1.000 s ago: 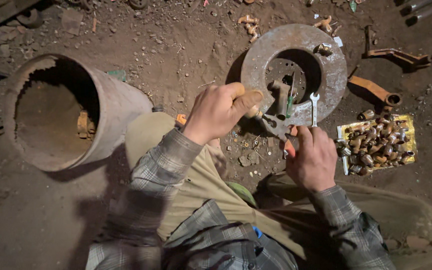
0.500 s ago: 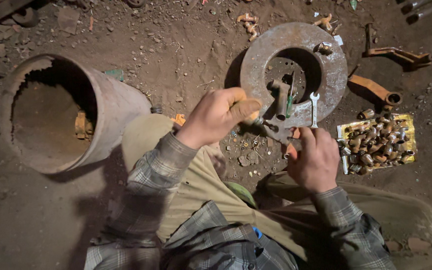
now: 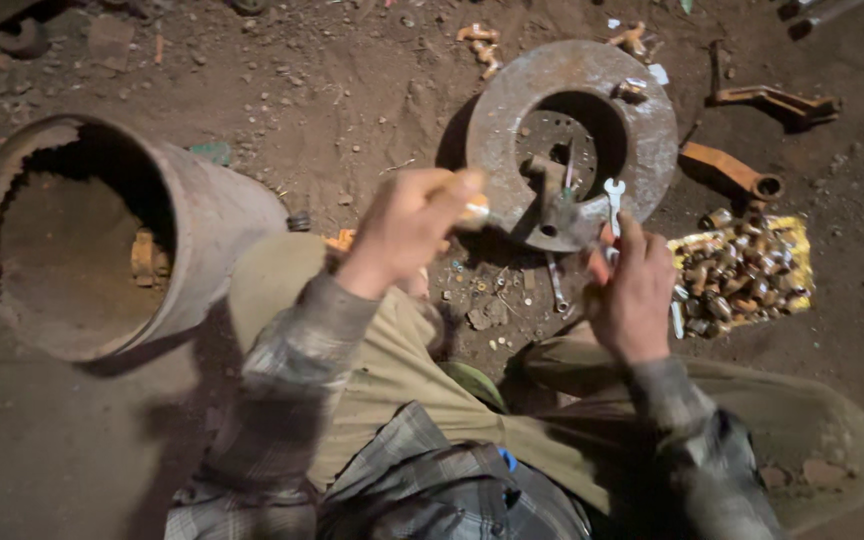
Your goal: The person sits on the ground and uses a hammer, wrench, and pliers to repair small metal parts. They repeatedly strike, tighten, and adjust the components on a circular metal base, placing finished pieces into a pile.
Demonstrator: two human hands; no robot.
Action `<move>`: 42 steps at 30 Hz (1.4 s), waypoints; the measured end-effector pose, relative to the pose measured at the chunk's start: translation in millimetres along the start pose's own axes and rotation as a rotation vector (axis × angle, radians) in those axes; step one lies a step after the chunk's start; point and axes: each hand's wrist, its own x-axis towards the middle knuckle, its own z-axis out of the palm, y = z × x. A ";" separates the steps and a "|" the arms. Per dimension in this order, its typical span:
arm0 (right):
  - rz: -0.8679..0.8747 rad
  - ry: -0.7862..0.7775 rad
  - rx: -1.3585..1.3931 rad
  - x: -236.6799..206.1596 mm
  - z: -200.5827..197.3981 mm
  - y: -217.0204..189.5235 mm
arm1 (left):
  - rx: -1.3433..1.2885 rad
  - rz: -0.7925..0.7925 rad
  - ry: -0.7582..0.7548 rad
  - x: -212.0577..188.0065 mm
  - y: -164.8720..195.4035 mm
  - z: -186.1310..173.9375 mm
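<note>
I squat over a dirt floor. My left hand is closed around a small orange-tipped object beside the near rim of a rusty steel ring. My right hand grips a small silver spanner, its open jaw pointing up over the ring's near edge. A metal fitting stands inside the ring's hole between both hands.
A large rusty drum lies on its side at the left. A yellow sheet with several small nuts and fittings lies right of my right hand. Rusty brackets and scraps lie beyond the ring. Small bits are scattered near my knees.
My left hand has drifted slightly left and down from the ring's rim. My right hand has lifted the spanner a little toward the ring.
</note>
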 end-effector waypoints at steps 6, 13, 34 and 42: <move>0.754 -0.285 0.154 29.6 47.8 94.4 | -0.258 -0.070 -0.055 -4.2 0.2 1.4; 0.652 0.003 0.062 33.3 118.2 137.0 | -0.308 0.020 -0.169 -7.3 1.5 15.0; 0.159 -0.159 1.045 59.9 -122.0 -40.3 | -0.280 0.265 -0.140 15.1 39.4 63.6; -0.032 -0.023 0.803 49.6 -95.1 -38.2 | -0.139 0.218 -0.080 8.5 35.9 77.2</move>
